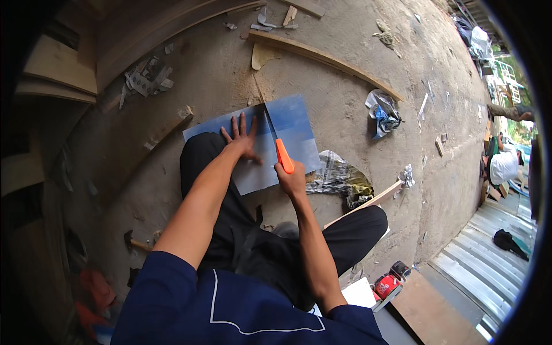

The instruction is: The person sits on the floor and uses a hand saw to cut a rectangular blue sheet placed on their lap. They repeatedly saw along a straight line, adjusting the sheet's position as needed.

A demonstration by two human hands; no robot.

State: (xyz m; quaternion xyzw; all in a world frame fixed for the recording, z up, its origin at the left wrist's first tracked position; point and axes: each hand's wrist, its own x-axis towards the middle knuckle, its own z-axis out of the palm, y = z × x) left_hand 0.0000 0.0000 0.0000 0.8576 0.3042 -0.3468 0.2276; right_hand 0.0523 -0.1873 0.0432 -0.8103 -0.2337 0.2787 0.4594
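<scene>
Presently, findings as follows.
Left hand: left hand (244, 140) lies flat, fingers spread, pressing the blue sheet (287, 129) down; grasps nothing.
Right hand: right hand (292, 179) is clenched on the orange-handled knife (283, 155), its blade on the sheet.
Sheet: lies on the ground ahead of the knees, partly over one leg.
Risk: the blade runs just beside the left fingers; a slip would likely cut them, or the leg beneath.
Surface: dusty concrete floor (345, 75), sawdust, wood strip (328, 60), crumpled paper (339, 175).
Room: open work yard; another person sits at the right edge.
</scene>
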